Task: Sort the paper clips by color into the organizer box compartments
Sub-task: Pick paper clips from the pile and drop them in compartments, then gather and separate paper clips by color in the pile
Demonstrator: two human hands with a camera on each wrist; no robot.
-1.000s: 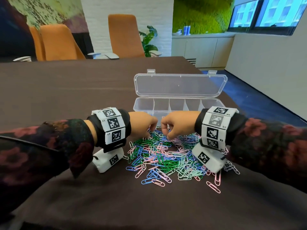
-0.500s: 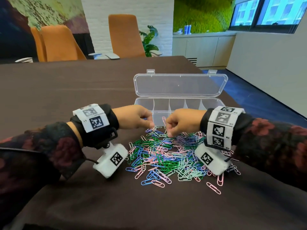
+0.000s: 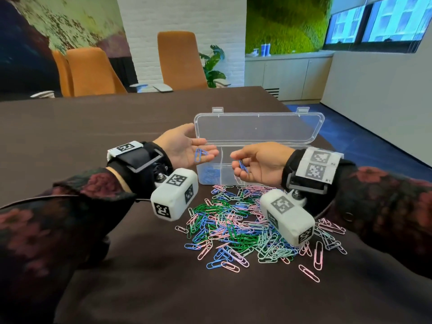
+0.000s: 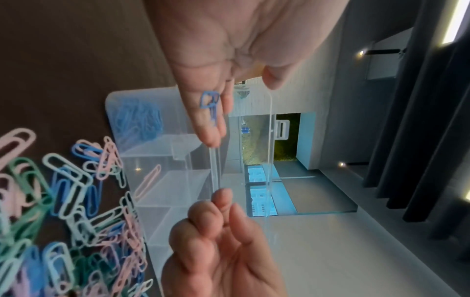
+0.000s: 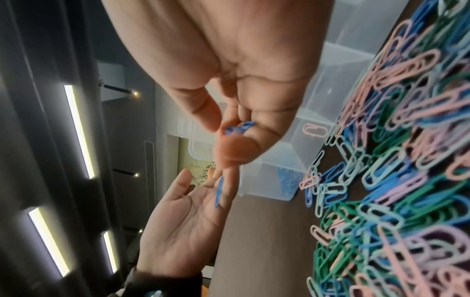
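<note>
Brown table (image 3: 93, 136), left hand (image 3: 184, 148) flat (blue clips (image 3: 200, 155) resting), right hand (image 3: 259, 163) pinching blue clip (image 3: 243, 166)

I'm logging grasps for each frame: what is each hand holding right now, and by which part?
The left hand, palm up and open, carries blue paper clips lying loose on its fingers. The right hand curls around another blue clip; which part it grips cannot be told.
</note>
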